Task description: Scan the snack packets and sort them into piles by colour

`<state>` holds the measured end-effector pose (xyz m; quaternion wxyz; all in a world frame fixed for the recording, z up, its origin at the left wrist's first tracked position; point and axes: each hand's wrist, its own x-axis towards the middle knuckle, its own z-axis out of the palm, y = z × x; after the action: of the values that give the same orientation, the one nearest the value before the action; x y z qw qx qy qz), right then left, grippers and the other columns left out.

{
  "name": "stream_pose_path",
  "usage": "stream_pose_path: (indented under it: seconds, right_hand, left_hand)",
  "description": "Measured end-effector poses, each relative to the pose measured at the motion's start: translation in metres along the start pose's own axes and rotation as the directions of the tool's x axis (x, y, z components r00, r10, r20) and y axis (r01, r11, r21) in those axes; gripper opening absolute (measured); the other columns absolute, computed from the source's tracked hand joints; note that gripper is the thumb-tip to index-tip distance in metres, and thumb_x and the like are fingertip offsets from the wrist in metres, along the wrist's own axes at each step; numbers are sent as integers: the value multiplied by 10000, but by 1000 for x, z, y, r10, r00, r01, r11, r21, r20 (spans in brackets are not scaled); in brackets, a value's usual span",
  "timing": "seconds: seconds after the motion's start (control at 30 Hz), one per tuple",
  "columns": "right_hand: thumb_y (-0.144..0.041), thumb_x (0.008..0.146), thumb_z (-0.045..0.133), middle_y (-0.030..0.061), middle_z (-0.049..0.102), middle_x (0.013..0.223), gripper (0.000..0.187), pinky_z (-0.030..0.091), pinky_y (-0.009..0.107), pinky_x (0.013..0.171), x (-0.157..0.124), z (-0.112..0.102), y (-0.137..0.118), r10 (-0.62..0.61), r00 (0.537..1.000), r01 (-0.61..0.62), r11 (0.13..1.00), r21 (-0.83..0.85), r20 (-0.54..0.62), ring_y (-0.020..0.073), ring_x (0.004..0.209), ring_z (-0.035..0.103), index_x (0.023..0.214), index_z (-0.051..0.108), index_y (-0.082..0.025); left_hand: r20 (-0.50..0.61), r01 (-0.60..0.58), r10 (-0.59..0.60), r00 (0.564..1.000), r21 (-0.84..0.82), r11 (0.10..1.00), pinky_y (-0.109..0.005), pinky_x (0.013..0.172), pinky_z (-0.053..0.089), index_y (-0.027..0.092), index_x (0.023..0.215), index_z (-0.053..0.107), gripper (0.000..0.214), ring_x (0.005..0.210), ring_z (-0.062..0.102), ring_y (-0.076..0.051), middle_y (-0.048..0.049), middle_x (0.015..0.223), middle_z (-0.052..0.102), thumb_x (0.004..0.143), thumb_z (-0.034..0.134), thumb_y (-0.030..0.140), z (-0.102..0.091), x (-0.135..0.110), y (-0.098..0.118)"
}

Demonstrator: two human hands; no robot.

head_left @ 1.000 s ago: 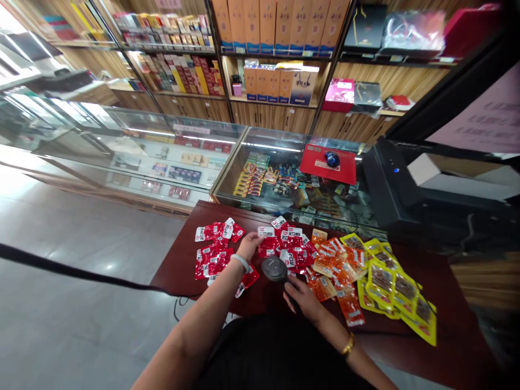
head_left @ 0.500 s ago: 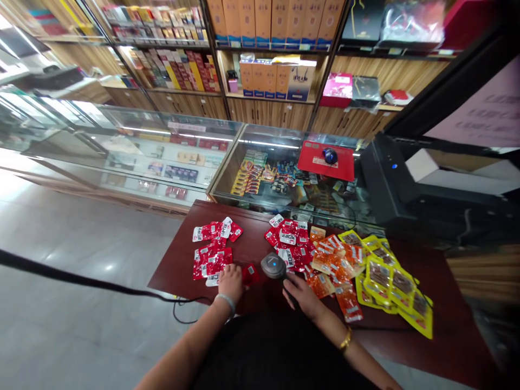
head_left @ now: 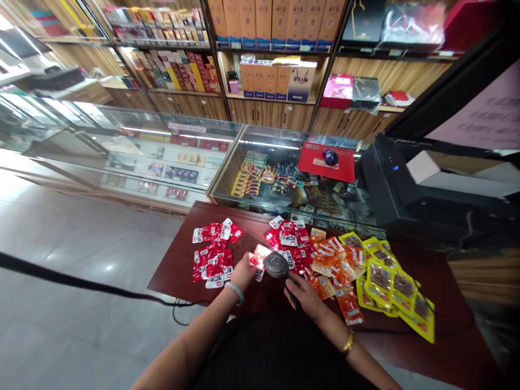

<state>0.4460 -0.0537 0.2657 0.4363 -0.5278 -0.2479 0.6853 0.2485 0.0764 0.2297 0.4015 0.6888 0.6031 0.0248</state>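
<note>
1 dark handheld barcode scanner (head_left: 277,265); right hand (head_left: 304,297), fingers clamped around its handle. 1 small glossy red packet (head_left: 259,253), washed bright by light, just left of the scanner head; left hand (head_left: 244,274), fingers clamped on it. Surface (head_left: 174,271): red heap (head_left: 219,264) left of scanner, second red heap (head_left: 298,255) just beyond, orange heap (head_left: 333,261), yellow heap (head_left: 382,279) rightward. Packets overlap; totals uncertain.

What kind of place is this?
Probably a shop: there's a clear glass display counter holding colourful little packages, striped wooden shelves with tall orange-and-blue boxes, and a dark grey handheld scanner.
</note>
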Motion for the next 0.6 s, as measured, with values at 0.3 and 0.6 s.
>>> stream_pose_path:
  seconds: [0.3, 0.6]
  right_hand:
    - [-619, 808, 627, -98, 451, 495, 578, 274, 190, 383, 1, 3, -4, 2, 1000, -2, 999, -36, 13, 72, 380, 354, 1173, 564, -175]
    - [-675, 732, 659, -92, 488, 514, 680, 315, 196, 385, 8, 9, -1, 73, 997, -73, 996, -52, -11, 80, 390, 391, 1168, 534, -168]
  left_hand:
    - [85, -110, 171, 982, -479, 871, -308, 871, 516, 165, 1077, 621, 303, 945, 678, -187, -74, 1028, 725, 775, 639, 178, 21, 18, 21]
    - [-169, -38, 115, 979, 403, 914, -452, 1210, 180, 63, 1471, 360, 740, 1486, 173, -311, -205, 1567, 280, 862, 594, 413, -34, 56, -23]
